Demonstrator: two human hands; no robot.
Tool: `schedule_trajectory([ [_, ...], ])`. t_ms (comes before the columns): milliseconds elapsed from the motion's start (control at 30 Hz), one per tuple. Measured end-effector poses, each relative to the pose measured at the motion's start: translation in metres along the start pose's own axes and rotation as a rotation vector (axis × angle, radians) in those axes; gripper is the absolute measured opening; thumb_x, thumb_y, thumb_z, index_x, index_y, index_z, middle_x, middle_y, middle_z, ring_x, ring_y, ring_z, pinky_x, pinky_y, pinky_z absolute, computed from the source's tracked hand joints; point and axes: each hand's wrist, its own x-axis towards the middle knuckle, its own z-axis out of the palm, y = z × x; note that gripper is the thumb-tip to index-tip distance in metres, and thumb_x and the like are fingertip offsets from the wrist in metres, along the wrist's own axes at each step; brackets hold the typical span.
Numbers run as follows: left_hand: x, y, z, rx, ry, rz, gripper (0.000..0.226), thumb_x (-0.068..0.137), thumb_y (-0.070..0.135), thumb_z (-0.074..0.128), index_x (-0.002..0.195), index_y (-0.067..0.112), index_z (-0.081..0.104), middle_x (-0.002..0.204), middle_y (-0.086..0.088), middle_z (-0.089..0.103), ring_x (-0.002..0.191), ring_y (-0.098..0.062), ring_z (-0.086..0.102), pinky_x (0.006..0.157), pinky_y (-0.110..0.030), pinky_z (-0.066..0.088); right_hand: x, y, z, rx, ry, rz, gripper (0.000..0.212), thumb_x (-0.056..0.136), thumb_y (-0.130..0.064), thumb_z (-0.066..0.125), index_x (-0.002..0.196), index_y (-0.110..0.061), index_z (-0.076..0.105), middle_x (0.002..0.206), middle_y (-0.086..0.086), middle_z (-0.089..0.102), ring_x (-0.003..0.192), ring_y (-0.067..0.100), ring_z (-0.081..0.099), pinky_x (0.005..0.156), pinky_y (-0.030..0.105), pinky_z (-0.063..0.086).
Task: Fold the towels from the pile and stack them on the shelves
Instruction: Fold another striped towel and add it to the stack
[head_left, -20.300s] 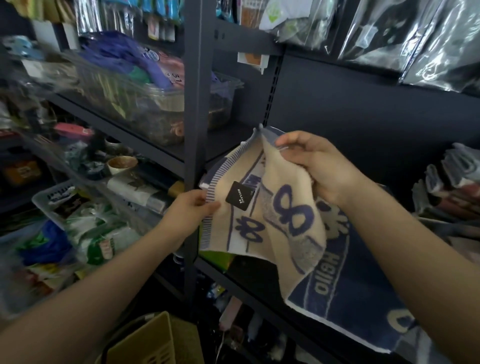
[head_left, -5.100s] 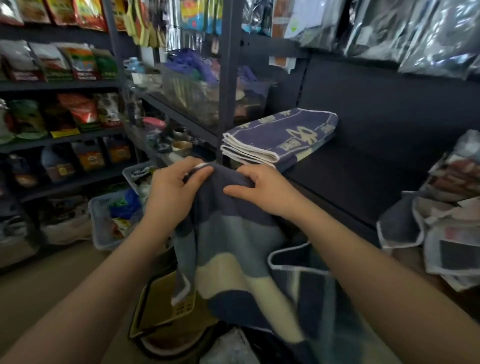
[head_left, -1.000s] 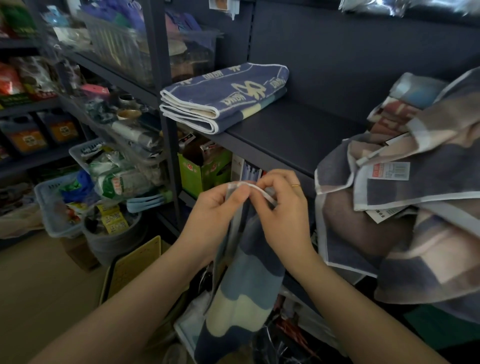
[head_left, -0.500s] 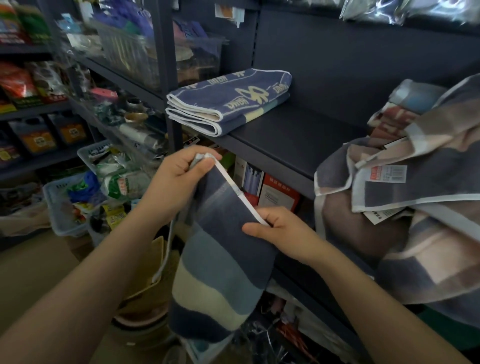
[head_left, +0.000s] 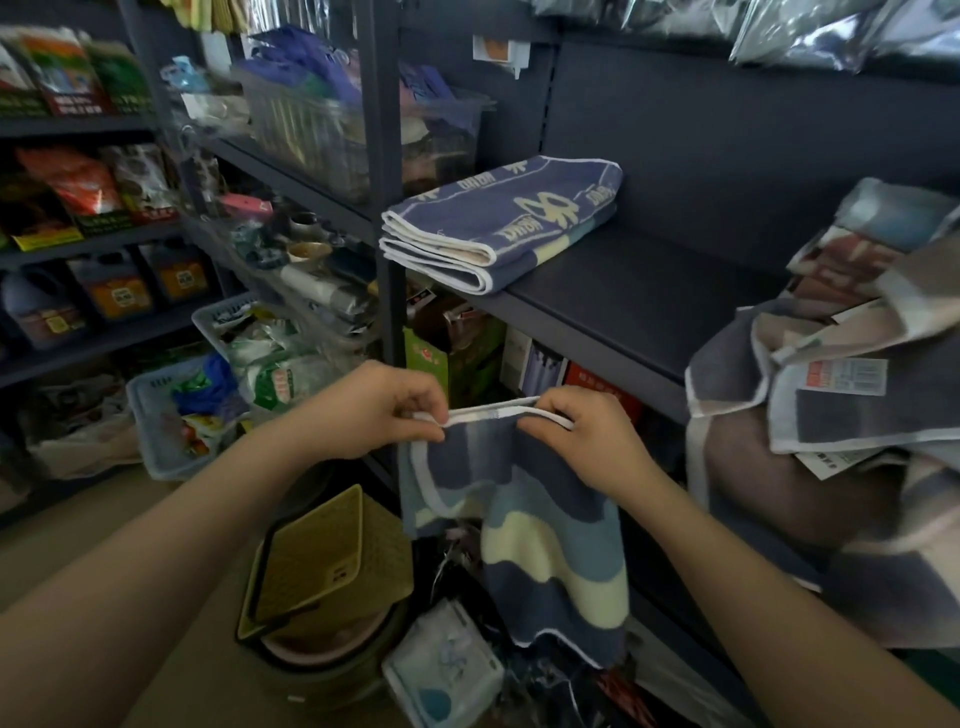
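- Head view, step: folding is under way on a striped towel (head_left: 540, 514), held in the air in front of the shelf (head_left: 623, 306), below its edge.
- Left hand (head_left: 379, 410) pinches the white hem at the towel's top left corner; right hand (head_left: 587, 436) pinches the same hem further right. Each grip is pressed on cloth, fingers curled, neither spread.
- Towel hangs from the two hands; it looks already doubled lengthwise, with a second hem curving down on the left, though I cannot tell how many layers there are.
- Next move, as I judge it: bring the hanging lower end up to the hem, or lay the towel on the shelf and halve it there, keeping the corners matched so the edges do not slip; then set it on the folded towel (head_left: 498, 223).
- That folded towel, navy with pale lettering, lies at the shelf's left end, against the upright post (head_left: 387, 208).
- Pile (head_left: 841, 415) of unfolded towels sits at the right, draped over the shelf edge, well apart from the folded one.
- Counts: one towel in hand; one bundle folded on the shelf, which may hold more than one, as a striped layer shows beneath; the pile holds several, too tangled to count; two paper tags show on it.
- Judged progress: early, most of the pile untouched.
- Below: one yellow basket (head_left: 322, 561) on the floor.
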Motion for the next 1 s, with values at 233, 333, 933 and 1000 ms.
schedule_trajectory([
  [233, 0.012, -0.031, -0.017, 0.061, 0.423, -0.057, 0.012, 0.083, 0.009, 0.064, 0.093, 0.012, 0.058, 0.074, 0.013, 0.055, 0.067, 0.003, 0.049, 0.061, -0.006, 0.035, 0.016, -0.026, 0.016, -0.059, -0.084, -0.074, 0.019, 0.083, -0.023, 0.068, 0.098, -0.014, 0.064, 0.089, 0.000, 0.061, 0.079, 0.005, 0.053, 0.067, 0.018, 0.038],
  [333, 0.016, -0.049, -0.035, 0.084, 0.588, -0.021, 0.021, 0.087, 0.006, 0.059, 0.107, 0.008, 0.064, 0.095, -0.002, 0.064, 0.085, -0.012, 0.055, 0.073, -0.011, 0.034, 0.023, -0.036, 0.016, -0.008, -0.192, 0.117, 0.046, 0.084, -0.029, 0.065, 0.125, -0.025, 0.045, 0.106, -0.002, 0.062, 0.095, 0.008, 0.057, 0.080, 0.026, 0.048],
  [933, 0.077, -0.092, -0.111, -1.047, 0.601, -0.159, 0.015, 0.089, 0.013, 0.060, 0.076, 0.021, 0.063, 0.081, 0.002, 0.064, 0.076, -0.011, 0.060, 0.077, -0.027, 0.051, 0.037, -0.065, -0.014, -0.303, 0.339, 0.356, 0.005, 0.095, -0.013, 0.048, 0.094, -0.009, 0.052, 0.073, -0.003, 0.052, 0.071, 0.018, 0.050, 0.057, 0.026, 0.027],
  [1000, 0.093, -0.082, -0.127, -1.006, 0.645, -0.037, 0.016, 0.091, 0.013, 0.056, 0.078, 0.022, 0.060, 0.080, 0.006, 0.061, 0.074, -0.004, 0.056, 0.071, -0.016, 0.049, 0.050, -0.074, -0.032, -0.298, 0.453, 0.332, 0.008, 0.095, -0.012, 0.048, 0.097, -0.008, 0.055, 0.076, -0.004, 0.053, 0.068, 0.011, 0.049, 0.056, 0.016, 0.032],
])
